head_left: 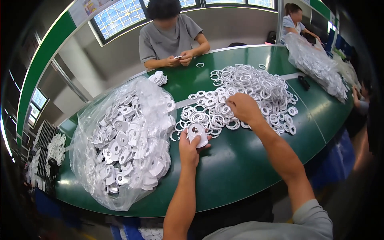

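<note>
My left hand (189, 152) is closed around a white plastic part (201, 143), flat with a rounded top and a round hole, its thumb lying across the front. My right hand (244, 107) reaches over the heap of white rings (256, 86), fingers bent down at the heap's near left side. Its fingertips are hidden behind the hand, so whether a ring is between them does not show. Loose rings (197, 117) lie just beyond the part in my left hand.
A clear plastic bag (86, 160) full of similar white parts lies at left on the green table (224, 172). Across the table a person (170, 40) handles a small white piece beside a little stack (159, 78). Another filled bag (316, 64) and a black object (304, 83) are at far right.
</note>
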Demonstrator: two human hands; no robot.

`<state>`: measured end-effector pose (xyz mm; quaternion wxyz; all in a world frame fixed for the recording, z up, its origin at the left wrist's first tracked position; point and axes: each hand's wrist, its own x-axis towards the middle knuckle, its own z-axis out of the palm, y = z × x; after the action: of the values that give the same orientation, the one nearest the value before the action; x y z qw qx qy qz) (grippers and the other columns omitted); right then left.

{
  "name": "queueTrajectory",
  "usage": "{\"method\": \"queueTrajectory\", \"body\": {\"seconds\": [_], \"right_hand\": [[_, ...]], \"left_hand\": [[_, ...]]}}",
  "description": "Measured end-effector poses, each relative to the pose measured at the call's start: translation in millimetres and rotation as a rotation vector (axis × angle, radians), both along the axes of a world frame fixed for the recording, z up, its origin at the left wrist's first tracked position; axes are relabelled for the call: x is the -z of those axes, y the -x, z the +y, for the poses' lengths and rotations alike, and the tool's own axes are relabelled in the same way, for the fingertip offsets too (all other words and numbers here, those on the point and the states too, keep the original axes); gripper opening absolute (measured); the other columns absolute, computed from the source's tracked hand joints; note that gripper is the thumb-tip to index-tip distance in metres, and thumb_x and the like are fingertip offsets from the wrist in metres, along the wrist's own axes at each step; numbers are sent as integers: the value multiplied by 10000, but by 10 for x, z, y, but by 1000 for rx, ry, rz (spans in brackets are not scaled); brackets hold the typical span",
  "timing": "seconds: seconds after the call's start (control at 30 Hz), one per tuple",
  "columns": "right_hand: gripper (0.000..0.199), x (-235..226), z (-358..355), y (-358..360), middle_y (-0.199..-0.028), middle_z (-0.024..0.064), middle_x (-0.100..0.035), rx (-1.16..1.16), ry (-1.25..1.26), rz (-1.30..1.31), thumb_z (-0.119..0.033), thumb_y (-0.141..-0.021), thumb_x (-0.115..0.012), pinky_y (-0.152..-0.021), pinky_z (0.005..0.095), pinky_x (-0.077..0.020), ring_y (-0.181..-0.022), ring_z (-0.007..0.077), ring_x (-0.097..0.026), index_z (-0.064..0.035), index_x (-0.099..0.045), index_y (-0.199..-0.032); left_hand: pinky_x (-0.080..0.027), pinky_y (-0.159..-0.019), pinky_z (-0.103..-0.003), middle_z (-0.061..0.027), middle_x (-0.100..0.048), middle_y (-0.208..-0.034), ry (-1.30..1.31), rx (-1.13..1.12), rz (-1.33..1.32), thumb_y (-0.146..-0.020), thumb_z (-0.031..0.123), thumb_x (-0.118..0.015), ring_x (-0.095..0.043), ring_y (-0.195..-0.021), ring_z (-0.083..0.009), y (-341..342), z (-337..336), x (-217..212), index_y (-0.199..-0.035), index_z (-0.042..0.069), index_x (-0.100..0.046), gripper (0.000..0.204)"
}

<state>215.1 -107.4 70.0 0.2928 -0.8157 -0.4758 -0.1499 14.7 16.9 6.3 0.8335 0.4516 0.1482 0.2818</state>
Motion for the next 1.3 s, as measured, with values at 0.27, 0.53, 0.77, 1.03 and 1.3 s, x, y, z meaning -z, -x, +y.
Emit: {"method": "queueTrajectory", "body": {"seconds": [0.27, 0.53, 0.77, 1.03, 1.3], "right_hand": [[151, 346, 107, 39, -904, 120, -576, 82, 118, 93, -161, -782, -662, -747, 404, -482, -855, 312, -594, -93, -694, -914], [116, 313, 136, 267, -865, 116, -574, 75, 89, 117, -171, -775, -692, -713, 398, -475, -826, 305, -591, -76, -686, -841], [129, 299, 213, 34, -991, 130, -568, 164, 326, 11, -116, -749, -690, -797, 388, -485, -939, 303, -589, -94, -701, -876], [182, 332, 128, 21, -1002, 101, -561, 101, 195, 75, -111, -719, -720, -816, 369, -482, -948, 282, -585, -87, -711, -899], [185, 273, 104, 192, -962, 109, -566, 91, 23, 35, -137, -734, -729, -804, 374, -481, -925, 294, -583, -89, -705, -910]], "left_hand": [[-608, -613, -333, -221, -598, -1094, 14, -11, 29, -876, -4, -500, -675, -901, -333, 51, 48, 35, -1251, -6, -347, 405], [-609, -623, -331, -210, -612, -1077, -5, -44, 39, -879, 7, -511, -676, -898, -323, 81, 93, 47, -1239, 0, -359, 391], [-608, -621, -335, -203, -611, -1083, -8, -37, 42, -884, 5, -503, -676, -897, -313, 96, 63, 64, -1235, 11, -368, 376], [-610, -619, -342, -208, -599, -1105, -22, -5, 45, -892, -3, -491, -669, -915, -326, 87, 69, 72, -1249, 10, -360, 380], [-613, -626, -349, -214, -589, -1120, -30, -7, 34, -894, -8, -491, -665, -924, -336, 82, 88, 86, -1263, 10, -354, 394]]}}
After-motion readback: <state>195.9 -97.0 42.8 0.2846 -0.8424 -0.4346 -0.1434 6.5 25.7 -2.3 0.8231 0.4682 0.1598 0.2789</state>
